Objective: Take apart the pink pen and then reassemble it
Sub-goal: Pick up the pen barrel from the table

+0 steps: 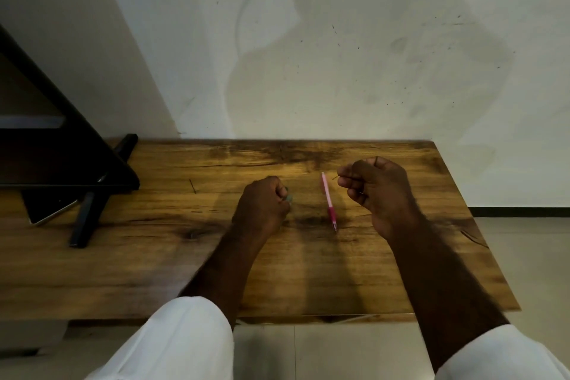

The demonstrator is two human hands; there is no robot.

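Reassembly, we judge: right hand [376, 191] pinching thin rod [335, 178], left hand [262, 210] gripping grey bit [289, 199], we must thread pink pen [328, 202]

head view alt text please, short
A pink pen lies on a wooden table between two curled hands: the left hand holds a small grey part, the right hand pinches a thin dark piece. A black stand sits at the left.

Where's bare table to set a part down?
Free table: near strip between left forearm and right forearm; front-left, between the black stand's leg and left forearm; far band along the wall. Crowded: pink pen between left hand, gripping a grey part, and right hand, pinching a thin rod.
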